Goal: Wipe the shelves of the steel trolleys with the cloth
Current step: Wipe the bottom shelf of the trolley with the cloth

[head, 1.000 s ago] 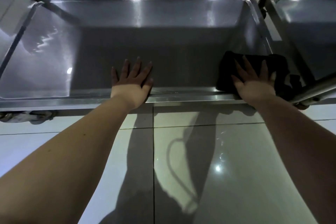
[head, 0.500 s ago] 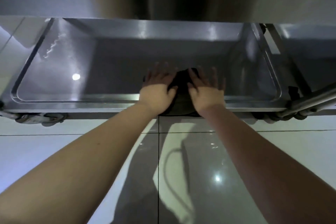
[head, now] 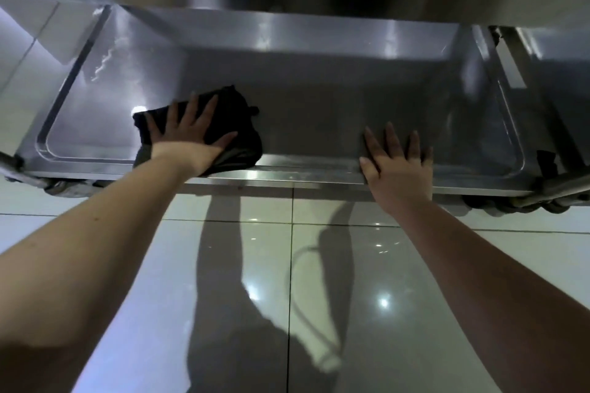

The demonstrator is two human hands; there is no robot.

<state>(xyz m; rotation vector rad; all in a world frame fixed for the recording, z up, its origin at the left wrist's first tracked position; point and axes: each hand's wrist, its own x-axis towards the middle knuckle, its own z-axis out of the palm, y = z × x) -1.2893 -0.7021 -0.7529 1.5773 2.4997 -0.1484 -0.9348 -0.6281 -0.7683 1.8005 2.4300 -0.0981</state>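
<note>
While the crumpled black cloth (head: 243, 112) lies left of centre on the smooth, round-cornered steel shelf (head: 319, 105), your left hand (head: 188, 134) presses it flat, fingers spread, and your right hand (head: 399, 166), fingers straight and slightly apart, rests on the front rim, both hands having parted from mid-shelf.

Nothing here can be read: no lettering, label, brand or number on the steel shelf (head: 319, 105) ahead of the fingers (head: 191, 115), nor on the cloth (head: 238, 115) beneath the left ones.
</note>
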